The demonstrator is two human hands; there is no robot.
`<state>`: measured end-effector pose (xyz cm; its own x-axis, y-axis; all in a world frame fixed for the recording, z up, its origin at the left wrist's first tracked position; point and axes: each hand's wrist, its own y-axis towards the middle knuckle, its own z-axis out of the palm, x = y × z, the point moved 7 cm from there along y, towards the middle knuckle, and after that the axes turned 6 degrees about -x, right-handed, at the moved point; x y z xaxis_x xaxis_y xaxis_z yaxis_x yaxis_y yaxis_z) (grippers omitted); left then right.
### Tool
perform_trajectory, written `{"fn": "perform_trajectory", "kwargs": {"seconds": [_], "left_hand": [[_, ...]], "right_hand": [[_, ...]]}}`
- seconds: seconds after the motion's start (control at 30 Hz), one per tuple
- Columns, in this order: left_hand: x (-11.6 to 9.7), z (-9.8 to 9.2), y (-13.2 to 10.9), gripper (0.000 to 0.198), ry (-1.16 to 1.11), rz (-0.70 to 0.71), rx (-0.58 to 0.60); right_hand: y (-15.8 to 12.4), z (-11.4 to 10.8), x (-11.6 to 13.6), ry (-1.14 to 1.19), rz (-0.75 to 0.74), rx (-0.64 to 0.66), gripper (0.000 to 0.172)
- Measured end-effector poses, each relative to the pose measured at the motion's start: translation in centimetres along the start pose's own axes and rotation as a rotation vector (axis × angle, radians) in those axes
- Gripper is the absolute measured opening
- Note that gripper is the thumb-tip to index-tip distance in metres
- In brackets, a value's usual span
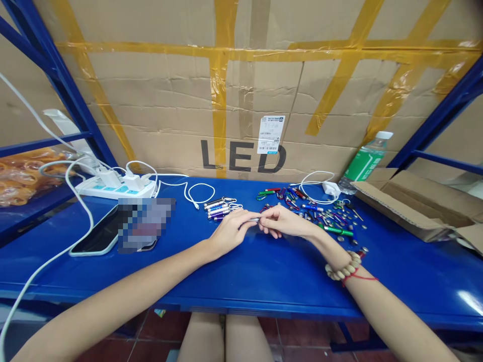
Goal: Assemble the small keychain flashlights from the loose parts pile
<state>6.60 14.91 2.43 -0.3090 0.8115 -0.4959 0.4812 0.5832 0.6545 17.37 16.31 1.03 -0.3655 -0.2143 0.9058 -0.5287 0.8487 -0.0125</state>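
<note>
Behind hands — carton [241, 100] reads "LED" | left hand [230, 231], right hand [283, 221] pinch flashlight [254, 220]

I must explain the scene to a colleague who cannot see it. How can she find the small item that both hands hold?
Start at the big cardboard box printed LED, then come down to the blue table. Both the left hand and the right hand meet there on one small silver flashlight; unlike the neat group and the scattered pile, only it is held.

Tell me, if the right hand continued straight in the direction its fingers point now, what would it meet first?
The right hand points leftward, so it would first meet the left hand, which already shares its grip on the small silver metal cylinder. Depth looks equal, though one view cannot confirm.
</note>
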Motion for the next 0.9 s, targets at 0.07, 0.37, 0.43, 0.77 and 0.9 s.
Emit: {"fn": "perform_trajectory", "kwargs": {"seconds": [0.07, 0.37, 0.43, 0.77, 0.9], "left_hand": [[0.1, -0.1, 0.1, 0.025, 0.011, 0.001, 0.001], [1.7, 0.2, 0.8, 0.024, -0.232, -0.337, -0.138], [2.2, 0.6, 0.7, 0.023, -0.3, -0.408, -0.142], [2.1, 0.7, 0.6, 0.02, -0.363, -0.469, -0.156], [2.1, 0.7, 0.6, 0.018, -0.366, -0.478, -0.154]], "right_hand": [[0.1, 0.2, 0.0, 0.006, 0.013, 0.003, 0.047], [0.7, -1.9, 0.2, -0.131, -0.031, -0.327, 0.046], [0.7, -2.5, 0.3, -0.188, -0.059, -0.393, 0.044], [0.0, -3.8, 2.0, -0.204, -0.269, -0.491, 0.038], [0.0, -3.5, 2.2, -0.194, -0.31, -0.438, 0.035]]}}
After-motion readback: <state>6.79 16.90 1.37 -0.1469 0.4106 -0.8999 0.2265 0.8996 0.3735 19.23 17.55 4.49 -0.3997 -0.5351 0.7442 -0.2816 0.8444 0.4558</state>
